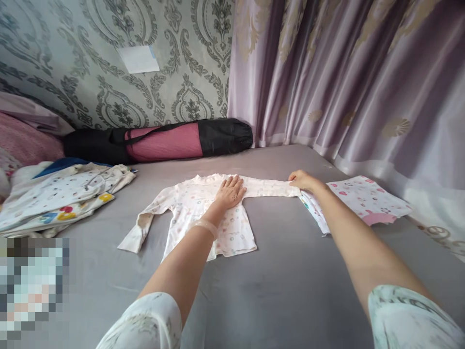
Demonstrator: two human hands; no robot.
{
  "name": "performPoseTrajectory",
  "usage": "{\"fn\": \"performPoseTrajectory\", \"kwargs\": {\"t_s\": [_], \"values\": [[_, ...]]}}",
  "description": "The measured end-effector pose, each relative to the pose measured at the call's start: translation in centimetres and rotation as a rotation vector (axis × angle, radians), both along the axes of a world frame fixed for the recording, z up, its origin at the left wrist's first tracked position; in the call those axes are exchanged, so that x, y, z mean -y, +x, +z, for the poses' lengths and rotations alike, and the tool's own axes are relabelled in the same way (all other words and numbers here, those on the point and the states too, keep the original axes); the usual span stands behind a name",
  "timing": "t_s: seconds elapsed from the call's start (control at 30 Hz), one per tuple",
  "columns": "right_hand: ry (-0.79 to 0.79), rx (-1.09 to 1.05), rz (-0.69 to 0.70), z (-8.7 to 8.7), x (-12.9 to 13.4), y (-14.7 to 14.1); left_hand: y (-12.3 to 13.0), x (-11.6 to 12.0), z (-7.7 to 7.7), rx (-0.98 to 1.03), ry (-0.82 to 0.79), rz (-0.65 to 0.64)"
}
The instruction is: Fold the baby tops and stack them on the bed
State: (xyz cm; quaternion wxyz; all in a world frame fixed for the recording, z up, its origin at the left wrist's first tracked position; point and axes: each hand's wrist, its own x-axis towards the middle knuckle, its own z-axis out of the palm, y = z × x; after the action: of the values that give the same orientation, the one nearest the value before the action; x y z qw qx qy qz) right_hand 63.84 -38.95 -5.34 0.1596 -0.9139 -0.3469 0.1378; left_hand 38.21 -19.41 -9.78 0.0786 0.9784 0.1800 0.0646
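Fingers (295, 177) at cuff (296, 190) — left hand (231, 192) flat

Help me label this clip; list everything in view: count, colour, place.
Shirt: one, pale, printed, centre
Clothes pile: one, multicoloured, left
Folded clothes: count unclear, white-pink, right
Wall: one, grey patterned, back
Long bag: one, black-pink, by wall
Paper: one, white, on wall
Fabric: count unclear, pink, far left
Curtain: one, lilac, right
Sheet: one, grey, beneath clothes
Bracelet: one, pale, left forearm
Sleeves: two, pale, bottom
Left hand: one, bare, on shirt
Right hand: one, bare, at shirt's cuff
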Motion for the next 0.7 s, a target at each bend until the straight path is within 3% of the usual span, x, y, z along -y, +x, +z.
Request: {"fn": "performPoseTrajectory", "kwargs": {"t_s": [0.1,0.2,0.23,0.3,0.33,0.4,0.47,0.57,0.7], "values": [[-0.020,0.080,-0.077,-1.1,-0.7,-1.2,0.2,0.0,-0.1,-0.021,0.004,0.012],[0.015,0.195,-0.095,-1.4,-2.5,-4.2,0.4,0.0,-0.3,-0.024,0.015,0.019],[0.053,0.257,-0.037,-1.4,-3.4,-5.7,0.4,0.0,-0.3,-0.023,0.018,0.019],[0.139,0.283,0.251,-1.7,-5.7,-9.1,0.5,0.0,-0.4,-0.025,0.019,0.022],[0.153,0.263,0.331,-2.0,-6.9,-10.9,0.5,0.0,-0.4,-0.032,0.019,0.024],[0.154,0.201,0.420,-2.6,-9.0,-14.1,0.4,0.0,-0.4,-0.056,0.027,0.018],[0.150,0.102,0.418,-3.2,-10.4,-16.1,0.4,-0.1,-0.4,-0.081,0.042,0.003],[0.092,0.094,0.347,-3.5,-10.3,-16.3,0.3,-0.1,-0.5,-0.051,0.052,-0.003],[-0.089,0.205,0.170,-3.6,-7.0,-13.0,0.5,-0.2,-0.7,0.009,0.029,0.018]]}}
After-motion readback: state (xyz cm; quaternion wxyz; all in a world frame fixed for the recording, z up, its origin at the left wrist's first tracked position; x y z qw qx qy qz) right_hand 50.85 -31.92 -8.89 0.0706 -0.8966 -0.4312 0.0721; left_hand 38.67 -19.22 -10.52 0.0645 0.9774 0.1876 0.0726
